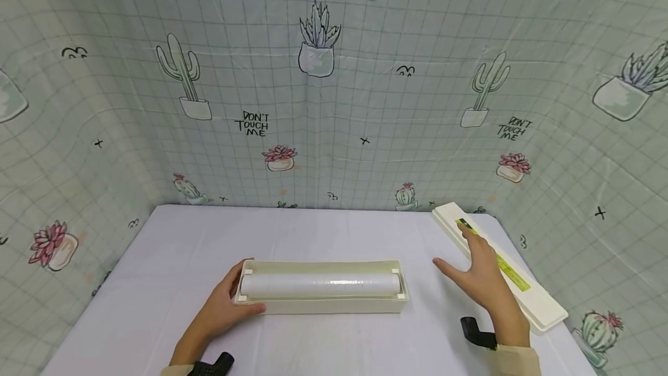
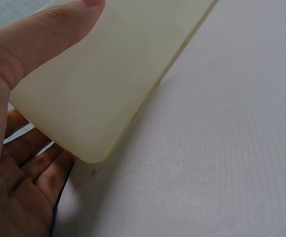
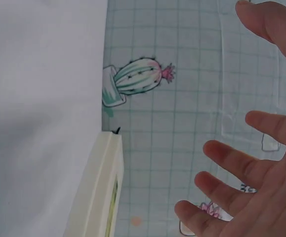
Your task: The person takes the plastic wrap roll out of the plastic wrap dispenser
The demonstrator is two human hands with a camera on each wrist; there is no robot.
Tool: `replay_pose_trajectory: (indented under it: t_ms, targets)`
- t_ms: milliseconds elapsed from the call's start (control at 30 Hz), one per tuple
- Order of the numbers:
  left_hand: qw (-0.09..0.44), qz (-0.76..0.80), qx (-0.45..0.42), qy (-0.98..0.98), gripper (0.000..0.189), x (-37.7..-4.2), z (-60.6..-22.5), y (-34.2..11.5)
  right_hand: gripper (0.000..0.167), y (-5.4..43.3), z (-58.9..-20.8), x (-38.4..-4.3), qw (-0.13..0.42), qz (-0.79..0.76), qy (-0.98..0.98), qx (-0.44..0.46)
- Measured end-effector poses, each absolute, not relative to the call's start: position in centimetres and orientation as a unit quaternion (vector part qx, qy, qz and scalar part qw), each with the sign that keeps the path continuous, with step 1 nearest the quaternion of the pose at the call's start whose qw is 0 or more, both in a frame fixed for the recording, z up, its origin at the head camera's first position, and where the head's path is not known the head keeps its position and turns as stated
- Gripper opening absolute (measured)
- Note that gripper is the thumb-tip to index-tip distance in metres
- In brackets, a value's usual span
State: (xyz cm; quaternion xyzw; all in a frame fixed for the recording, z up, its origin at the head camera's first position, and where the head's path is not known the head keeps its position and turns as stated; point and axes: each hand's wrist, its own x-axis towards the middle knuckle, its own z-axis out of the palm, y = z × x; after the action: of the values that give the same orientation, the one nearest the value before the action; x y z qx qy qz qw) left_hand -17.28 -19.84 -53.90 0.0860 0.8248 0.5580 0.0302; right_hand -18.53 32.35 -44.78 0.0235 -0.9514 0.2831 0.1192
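Observation:
A long cream box lies on the table, holding a white roll of cling film lengthwise. My left hand holds the box by its left end, thumb along the front wall and fingers around the far side. The left wrist view shows the thumb flat against the box wall, with the fingers at its end. To the right, my right hand hovers with fingers spread and nothing in them. Beyond it in the head view, partly hidden, lies the long white lid with a green-yellow label.
The white-covered table has walls of grid-patterned cloth behind it and on both sides. The lid lies slanted along the table's right edge. Each wrist bears a black device.

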Motion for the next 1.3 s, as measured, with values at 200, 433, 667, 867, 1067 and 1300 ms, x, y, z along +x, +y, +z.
replay_pose_trajectory:
  t_ms: [200,433,667,867,1067,1300]
  targets:
    - [0.032,0.556,0.083,0.827,0.107,-17.3,-53.7,-19.8,0.097,30.1,-44.5,-18.9,0.124,0.293,-0.947,0.051]
    - [0.03,0.549,0.084,0.831,0.107,-17.3,-53.7,-19.9,0.092,27.4,-44.7,-19.4,0.114,0.314,-0.939,0.088]
    - [0.039,0.556,0.079,0.826,0.107,-17.2,-53.8,-19.9,0.09,25.1,-45.1,-19.2,0.094,0.326,-0.932,0.123]
    - [0.037,0.552,0.078,0.829,0.106,-16.9,-53.6,-19.9,0.092,23.6,-45.1,-18.7,0.07,0.344,-0.925,0.145]
    - [0.047,0.556,0.068,0.827,0.107,-16.8,-53.5,-19.8,0.088,22.4,-45.1,-18.4,0.061,0.346,-0.922,0.164]
    - [0.042,0.56,0.073,0.824,0.107,-16.8,-53.4,-19.8,0.08,21.2,-45.5,-18.1,0.06,0.337,-0.92,0.191]
